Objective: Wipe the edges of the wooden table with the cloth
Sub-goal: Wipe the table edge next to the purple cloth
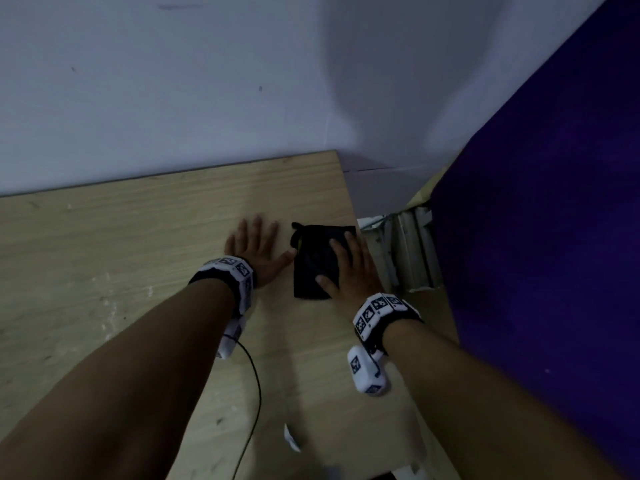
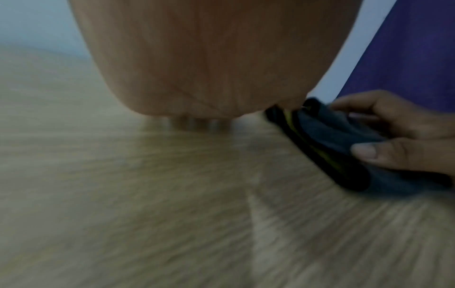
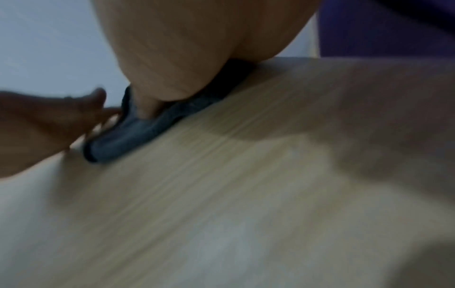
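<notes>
Cloth (image 1: 320, 259), dark and folded, lies at the worktop's (image 1: 138, 237) right edge under the flat-fingered right hand (image 1: 349, 268); left hand (image 1: 258, 249) rests spread beside it. Soft and light, it probably slides best under palm pressure

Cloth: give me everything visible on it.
The cloth is dark, black to grey-blue, soft fabric with a thin yellow strip at its left edge, folded into a flat rectangle. It lies on the wooden table at the right edge. The right hand presses it flat; the left hand rests beside it, thumb at its edge.
</notes>
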